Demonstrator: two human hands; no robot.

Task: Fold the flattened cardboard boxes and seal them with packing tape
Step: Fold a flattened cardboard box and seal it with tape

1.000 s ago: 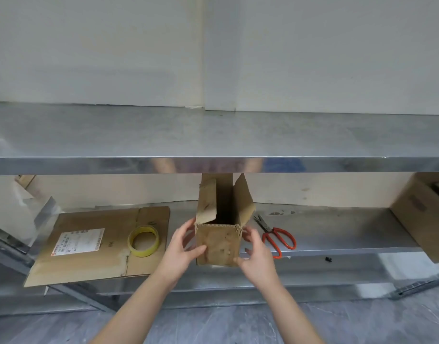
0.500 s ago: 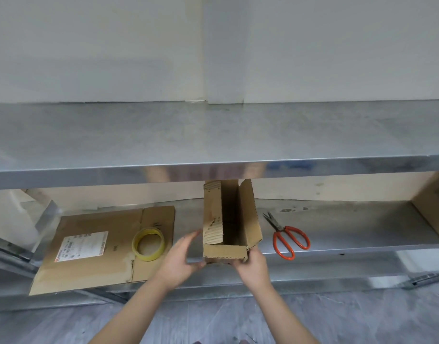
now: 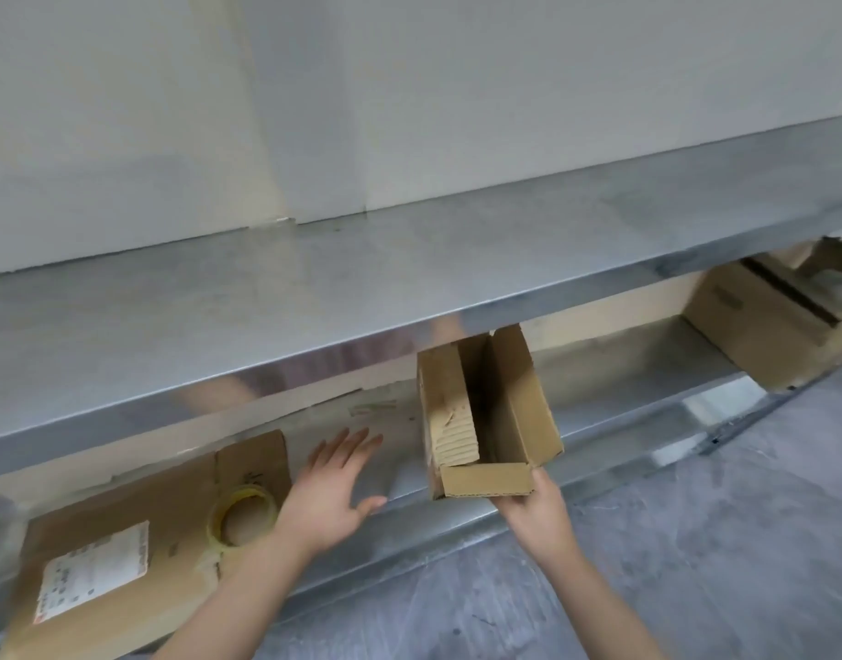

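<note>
- Head view: the right hand point(image 3: 536, 512) gripped the near end of the small cardboard box point(image 3: 521, 407), fingers curled under its short front flap. Probably this was to steady it while its flaps stood unfolded.
- The box lay at the front edge of the lower shelf point(image 3: 624, 373), under the upper shelf point(image 3: 314, 302). Its open side faced up and towards the camera, so the flaps were within reach for folding.
- The left hand point(image 3: 331, 493) was spread flat, fingers straight, holding nothing. It was over the shelf between the box and the tape roll point(image 3: 247, 494); whether it touched the metal I cannot tell.
- The tape roll sat on a flattened cardboard box point(image 3: 123, 531) at the shelf's left, just beside the left hand. That looked handy for sealing, and the free hand seemed placed to take it.
- No tape was visible on the small box, so I judged the folding unfinished and the sealing not yet begun.
- A larger carton point(image 3: 752, 331) stood well apart at the right end.
</note>
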